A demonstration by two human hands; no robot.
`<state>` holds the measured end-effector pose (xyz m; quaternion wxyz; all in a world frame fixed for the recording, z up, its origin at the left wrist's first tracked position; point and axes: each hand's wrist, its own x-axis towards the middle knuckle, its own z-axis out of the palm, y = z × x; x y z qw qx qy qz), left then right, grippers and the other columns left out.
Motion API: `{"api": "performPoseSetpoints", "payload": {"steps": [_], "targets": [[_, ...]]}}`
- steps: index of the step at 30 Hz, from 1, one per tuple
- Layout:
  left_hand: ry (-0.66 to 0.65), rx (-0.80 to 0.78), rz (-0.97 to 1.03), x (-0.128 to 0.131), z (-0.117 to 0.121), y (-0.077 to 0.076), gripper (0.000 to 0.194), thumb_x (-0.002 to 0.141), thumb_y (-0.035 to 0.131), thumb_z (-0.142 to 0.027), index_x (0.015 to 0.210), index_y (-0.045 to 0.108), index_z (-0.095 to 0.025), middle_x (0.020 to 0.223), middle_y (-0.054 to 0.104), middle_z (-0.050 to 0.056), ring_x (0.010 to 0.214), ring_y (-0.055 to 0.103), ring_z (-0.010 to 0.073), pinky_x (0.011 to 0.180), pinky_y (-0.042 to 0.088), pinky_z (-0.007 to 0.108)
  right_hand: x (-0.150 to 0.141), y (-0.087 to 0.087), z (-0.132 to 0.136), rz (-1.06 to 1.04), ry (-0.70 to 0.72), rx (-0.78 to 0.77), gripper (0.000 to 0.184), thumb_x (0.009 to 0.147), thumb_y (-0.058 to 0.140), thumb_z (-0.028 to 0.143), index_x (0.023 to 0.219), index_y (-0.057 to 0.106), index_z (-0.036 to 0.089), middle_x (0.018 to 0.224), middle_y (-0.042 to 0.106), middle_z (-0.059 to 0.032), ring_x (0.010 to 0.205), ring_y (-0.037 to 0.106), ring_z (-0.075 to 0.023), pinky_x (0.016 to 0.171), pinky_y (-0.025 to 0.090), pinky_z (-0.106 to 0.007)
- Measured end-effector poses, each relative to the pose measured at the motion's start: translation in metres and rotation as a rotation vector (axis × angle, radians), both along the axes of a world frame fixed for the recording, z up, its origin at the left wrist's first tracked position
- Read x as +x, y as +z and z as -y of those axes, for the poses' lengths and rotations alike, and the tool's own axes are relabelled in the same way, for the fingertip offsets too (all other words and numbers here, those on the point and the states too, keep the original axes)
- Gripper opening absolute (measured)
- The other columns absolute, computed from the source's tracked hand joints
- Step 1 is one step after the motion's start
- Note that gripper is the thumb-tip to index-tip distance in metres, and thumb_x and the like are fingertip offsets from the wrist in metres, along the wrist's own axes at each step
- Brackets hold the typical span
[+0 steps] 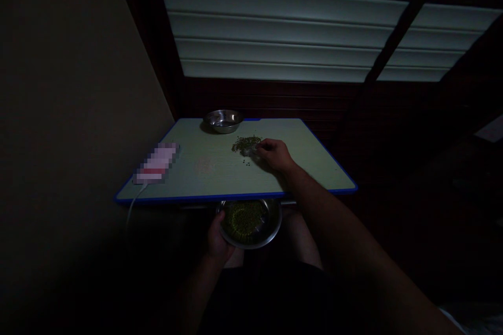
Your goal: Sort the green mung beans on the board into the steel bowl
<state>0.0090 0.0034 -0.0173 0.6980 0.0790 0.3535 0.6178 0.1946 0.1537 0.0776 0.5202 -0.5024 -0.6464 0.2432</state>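
Below the table's front edge, my left hand [219, 238] grips the left rim of a metal bowl [271, 235], thumb over the edge. Small green beans [243, 220] lie inside this bowl, probably mung beans. On the tabletop, my right hand [275, 153] is closed in a pinch at the right side of a small bean pile [247, 143]. Something pale and see-through [250, 151] shows by its fingertips, too dim to name. A few loose beans [246, 163] lie just in front of the pile.
A second metal bowl [223, 122] stands at the back left of the pale table [220, 183], which has a blue edge. A phone [157, 163], blurred out, lies at the left with a white cable [134, 201] hanging off the front. A wall [78, 89] rises on the left.
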Motion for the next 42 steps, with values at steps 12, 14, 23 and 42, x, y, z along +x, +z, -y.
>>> {"api": "performPoseSetpoints", "payload": {"steps": [12,14,23,42], "targets": [[-0.026,0.012,0.008,-0.0004,0.0000,0.0001,0.024,0.072,0.062,-0.036,0.086,0.072,-0.019,0.088,0.076,0.009,0.098,0.066,0.0311,0.092,0.048,0.048,-0.0005,0.0008,0.0016,0.002,0.013,-0.012,0.010,0.069,0.063,0.024,0.071,0.069,0.016,0.069,0.068,-0.0024,0.067,0.060,-0.0148,0.070,0.048,-0.029],[-0.023,0.018,-0.001,-0.0006,-0.0002,-0.0009,0.025,0.072,0.063,-0.036,0.088,0.071,-0.020,0.089,0.075,0.008,0.100,0.066,0.0310,0.093,0.047,0.048,-0.0005,0.0016,0.0020,0.017,0.021,-0.010,0.011,0.069,0.063,0.025,0.071,0.070,0.016,0.070,0.068,-0.0025,0.067,0.060,-0.0148,0.072,0.048,-0.030],[-0.010,0.019,0.001,0.0000,-0.0002,-0.0004,0.027,0.071,0.062,-0.036,0.089,0.072,-0.019,0.088,0.076,0.008,0.093,0.068,0.0291,0.091,0.049,0.046,-0.0003,0.0020,0.0027,-0.007,0.120,-0.100,0.011,0.064,0.066,0.027,0.068,0.069,0.017,0.067,0.067,-0.0016,0.065,0.057,-0.0135,0.067,0.046,-0.028],[-0.002,-0.019,0.029,0.0009,-0.0004,0.0030,0.023,0.073,0.060,-0.031,0.083,0.074,-0.016,0.084,0.077,0.008,0.085,0.070,0.0258,0.084,0.053,0.041,0.0035,0.0005,-0.0011,0.026,-0.162,0.047,0.012,0.065,0.051,0.024,0.066,0.061,0.018,0.064,0.060,0.0013,0.065,0.054,-0.0134,0.067,0.041,-0.026]]}}
